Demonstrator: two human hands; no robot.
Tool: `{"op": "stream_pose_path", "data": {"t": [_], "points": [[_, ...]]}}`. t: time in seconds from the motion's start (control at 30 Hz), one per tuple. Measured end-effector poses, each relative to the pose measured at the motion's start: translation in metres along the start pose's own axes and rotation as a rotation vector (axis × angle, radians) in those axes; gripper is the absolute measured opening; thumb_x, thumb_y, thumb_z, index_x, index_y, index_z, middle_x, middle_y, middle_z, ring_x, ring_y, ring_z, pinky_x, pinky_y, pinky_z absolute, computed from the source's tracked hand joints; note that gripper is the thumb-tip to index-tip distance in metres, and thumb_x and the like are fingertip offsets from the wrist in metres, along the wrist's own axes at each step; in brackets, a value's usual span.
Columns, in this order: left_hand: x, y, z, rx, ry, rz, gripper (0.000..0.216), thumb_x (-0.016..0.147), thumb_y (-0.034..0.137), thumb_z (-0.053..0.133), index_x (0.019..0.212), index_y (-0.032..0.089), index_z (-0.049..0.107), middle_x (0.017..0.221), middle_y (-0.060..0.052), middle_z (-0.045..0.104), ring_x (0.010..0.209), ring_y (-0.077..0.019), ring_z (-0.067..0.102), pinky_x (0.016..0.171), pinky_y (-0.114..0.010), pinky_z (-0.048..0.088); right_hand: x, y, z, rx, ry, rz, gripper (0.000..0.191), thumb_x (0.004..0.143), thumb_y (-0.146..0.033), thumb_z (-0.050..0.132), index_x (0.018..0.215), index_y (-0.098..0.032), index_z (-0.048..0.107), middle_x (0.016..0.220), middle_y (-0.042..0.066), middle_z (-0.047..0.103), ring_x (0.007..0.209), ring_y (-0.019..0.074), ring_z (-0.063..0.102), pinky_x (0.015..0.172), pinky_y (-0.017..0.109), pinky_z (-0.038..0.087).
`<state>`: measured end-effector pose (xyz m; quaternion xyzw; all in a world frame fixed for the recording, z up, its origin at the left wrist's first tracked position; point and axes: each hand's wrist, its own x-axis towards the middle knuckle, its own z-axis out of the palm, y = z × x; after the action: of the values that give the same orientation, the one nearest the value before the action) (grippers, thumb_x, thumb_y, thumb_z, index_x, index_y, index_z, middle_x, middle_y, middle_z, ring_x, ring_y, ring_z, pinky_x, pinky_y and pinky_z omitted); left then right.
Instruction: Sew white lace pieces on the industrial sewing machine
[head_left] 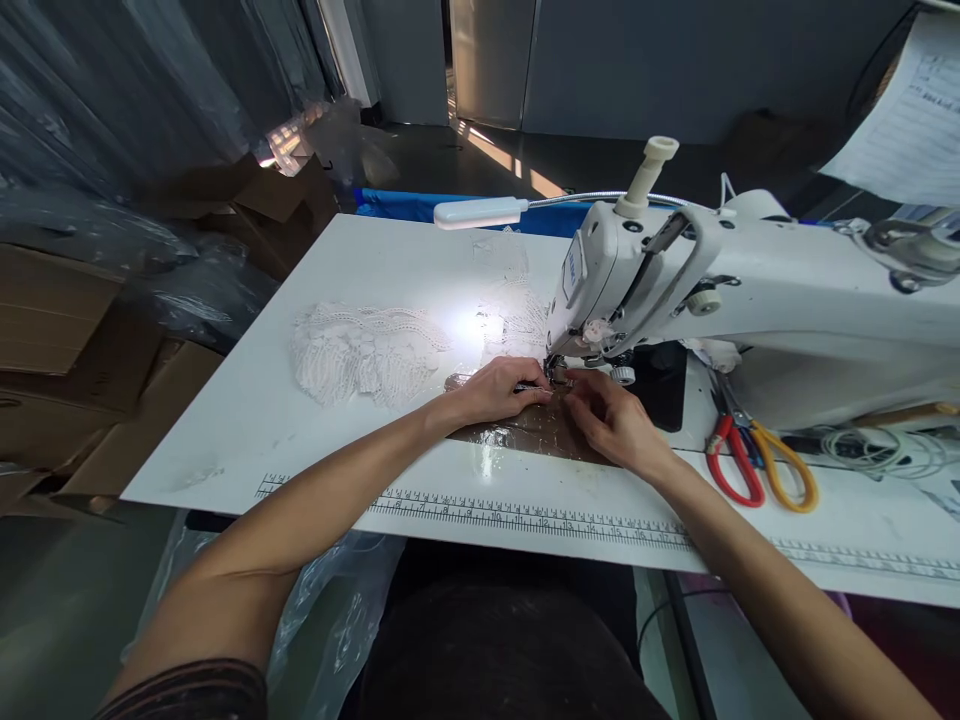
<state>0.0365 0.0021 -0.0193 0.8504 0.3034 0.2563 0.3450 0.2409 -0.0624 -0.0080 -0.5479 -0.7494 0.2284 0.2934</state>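
Observation:
My left hand (504,390) lies just left of the sewing machine's presser foot (555,370), thumb and fingers pinched together. Opposite it, on the right side of the foot, my right hand (613,418) has its fingers curled and drawn together. Whatever they hold is too small and too covered to name. Both hands rest over a shiny brown plate (517,435) on the machine bed. Behind my left hand, a strip of white lace (517,300) runs back from the foot. A gathered pile of white lace (367,355) sits farther left.
The white sewing machine (780,285) fills the right side, with a lit lamp (480,213) over the lace. Red-handled scissors (735,462) and a yellow-orange-handled pair (786,465) lie at right. A printed ruler (495,515) follows the table's front edge. Cardboard boxes (67,350) stand left.

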Motion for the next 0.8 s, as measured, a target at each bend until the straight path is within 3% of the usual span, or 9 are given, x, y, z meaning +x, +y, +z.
{"op": "stream_pose_path", "data": {"t": [0.07, 0.13, 0.2, 0.3, 0.47, 0.7, 0.8], "points": [[0.000, -0.001, 0.000, -0.007, 0.003, 0.013, 0.008, 0.091, 0.024, 0.063, 0.087, 0.019, 0.066, 0.088, -0.001, 0.069, 0.084, -0.0129, 0.064, 0.083, -0.030, 0.051, 0.006, 0.003, 0.002, -0.031, 0.012, -0.081, 0.030, 0.090, -0.031, 0.051, 0.115, -0.018, 0.062, 0.097, 0.009, 0.068, 0.082, 0.0214, 0.065, 0.074, 0.035, 0.053], [0.000, -0.002, 0.001, -0.011, 0.009, 0.028, 0.008, 0.091, 0.025, 0.063, 0.087, 0.019, 0.067, 0.088, -0.001, 0.069, 0.084, -0.0127, 0.064, 0.084, -0.030, 0.051, 0.008, 0.005, 0.003, -0.030, 0.015, -0.097, 0.023, 0.089, -0.030, 0.052, 0.103, -0.019, 0.067, 0.097, 0.010, 0.068, 0.086, 0.0234, 0.066, 0.079, 0.038, 0.053], [0.000, -0.002, 0.000, -0.013, 0.010, 0.040, 0.007, 0.091, 0.025, 0.063, 0.088, 0.019, 0.067, 0.087, -0.001, 0.069, 0.084, -0.0126, 0.064, 0.083, -0.030, 0.051, 0.006, 0.006, 0.004, 0.068, -0.010, -0.006, 0.020, 0.089, -0.033, 0.054, 0.094, -0.018, 0.068, 0.083, 0.007, 0.068, 0.073, 0.0212, 0.065, 0.069, 0.036, 0.055], [0.000, -0.001, 0.000, -0.025, 0.001, 0.049, 0.007, 0.090, 0.025, 0.063, 0.089, 0.019, 0.067, 0.087, -0.001, 0.068, 0.083, -0.0126, 0.064, 0.082, -0.030, 0.051, 0.004, 0.002, 0.006, 0.366, -0.023, 0.227, 0.032, 0.085, -0.045, 0.062, 0.097, -0.017, 0.069, 0.065, 0.003, 0.064, 0.052, 0.0165, 0.060, 0.051, 0.032, 0.054], [0.000, -0.001, -0.001, -0.067, 0.003, 0.051, 0.011, 0.090, 0.028, 0.065, 0.095, 0.018, 0.067, 0.089, -0.002, 0.069, 0.083, -0.0127, 0.064, 0.079, -0.029, 0.052, 0.008, -0.013, 0.015, 0.664, 0.096, 0.425, 0.047, 0.065, -0.056, 0.079, 0.084, -0.014, 0.068, 0.064, 0.003, 0.064, 0.053, 0.0151, 0.061, 0.044, 0.028, 0.056], [0.001, -0.001, -0.002, -0.043, -0.015, 0.086, 0.009, 0.091, 0.021, 0.058, 0.092, 0.017, 0.066, 0.089, -0.003, 0.068, 0.083, -0.0129, 0.063, 0.079, -0.030, 0.052, 0.003, -0.012, 0.019, 0.576, 0.092, 0.396, 0.043, 0.075, -0.056, 0.072, 0.087, -0.016, 0.063, 0.064, 0.002, 0.059, 0.056, 0.0157, 0.058, 0.045, 0.028, 0.054], [0.001, 0.001, -0.003, 0.023, -0.042, 0.095, 0.006, 0.089, 0.018, 0.059, 0.088, 0.017, 0.064, 0.091, -0.003, 0.067, 0.086, -0.0139, 0.062, 0.085, -0.033, 0.050, 0.003, -0.007, 0.020, 0.431, 0.086, 0.285, 0.034, 0.083, -0.051, 0.064, 0.086, -0.017, 0.059, 0.062, 0.000, 0.055, 0.052, 0.0131, 0.051, 0.045, 0.026, 0.047]]}}
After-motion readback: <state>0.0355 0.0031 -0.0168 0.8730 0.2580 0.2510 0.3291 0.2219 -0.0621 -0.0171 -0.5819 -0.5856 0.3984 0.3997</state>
